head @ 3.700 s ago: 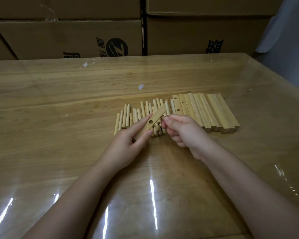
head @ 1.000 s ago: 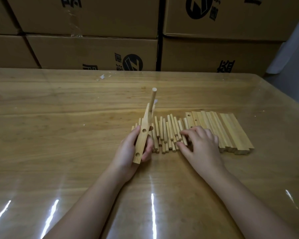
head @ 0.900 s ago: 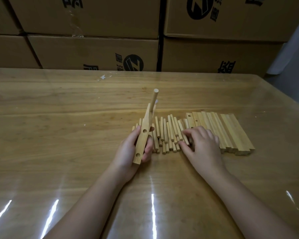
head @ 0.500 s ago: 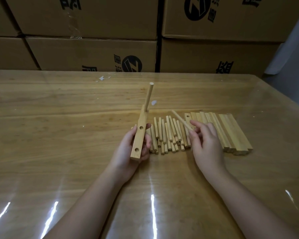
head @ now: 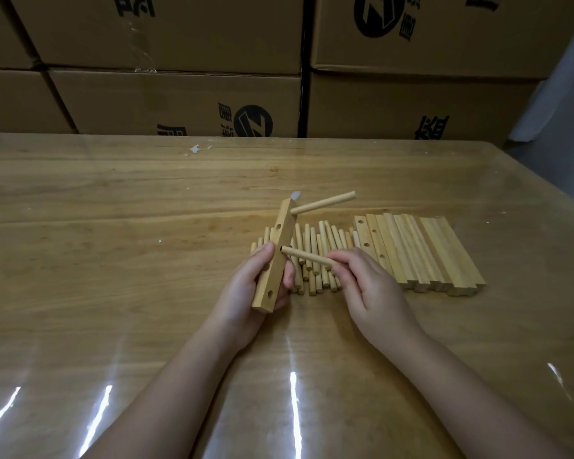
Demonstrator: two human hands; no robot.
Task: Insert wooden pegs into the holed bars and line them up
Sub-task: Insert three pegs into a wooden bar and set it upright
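Observation:
My left hand (head: 246,286) grips a holed wooden bar (head: 277,256) above the table, tilted with its far end up. One peg (head: 323,202) sticks out of the bar's top hole toward the right. My right hand (head: 367,286) pinches a second peg (head: 307,256) by its right end; the peg's left tip sits at a middle hole of the bar. A row of loose pegs (head: 315,250) lies on the table behind my hands. To their right lies a row of several holed bars (head: 415,250), side by side.
The wooden table (head: 113,260) has a glossy clear cover. Stacked cardboard boxes (head: 179,101) stand along its far edge. The table's right edge (head: 544,207) runs diagonally at the upper right.
My right hand lifted a peg from the loose row and brought its tip to the bar. My left hand turned the bar, so the inserted peg now points right.

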